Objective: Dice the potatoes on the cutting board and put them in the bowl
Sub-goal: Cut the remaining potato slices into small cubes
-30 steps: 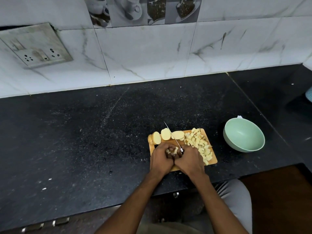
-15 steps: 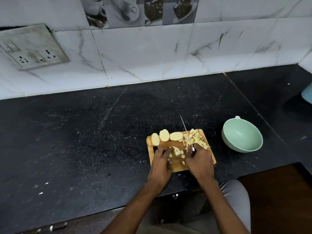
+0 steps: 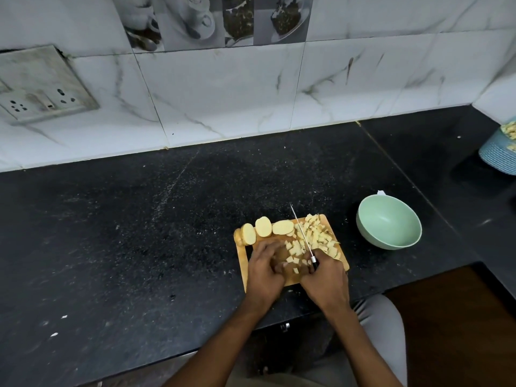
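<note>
- The board (image 3: 242, 270), small and wooden, lies near the front edge of the dark speckled worktop (image 3: 139, 233).
- Along the board's far edge sit uncut potato slices (image 3: 264, 233), overlapping one another in a row from the left corner toward the middle.
- A heap of dice (image 3: 318, 236) covers the board's right part; a smaller loose group lies in the middle between the two hands.
- The right hand (image 3: 326, 283) is wrapped around the handle of a knife (image 3: 301, 233); its thin blade points away from the person and slightly left, running along the left side of the dice heap.
- The left hand (image 3: 265, 270) rests on the board's left part with fingers curled over pieces beside the blade; whether it pinches any of them cannot be told.
- The bowl (image 3: 371, 233), pale green, stands on the worktop just right of the board, not touching it; no potato shows inside.
- At the far right edge a blue ribbed dish (image 3: 499, 157) holds some yellowish pieces.
- A socket plate (image 3: 42, 85) is set in the white marbled wall tiles (image 3: 223, 93) at upper left.
</note>
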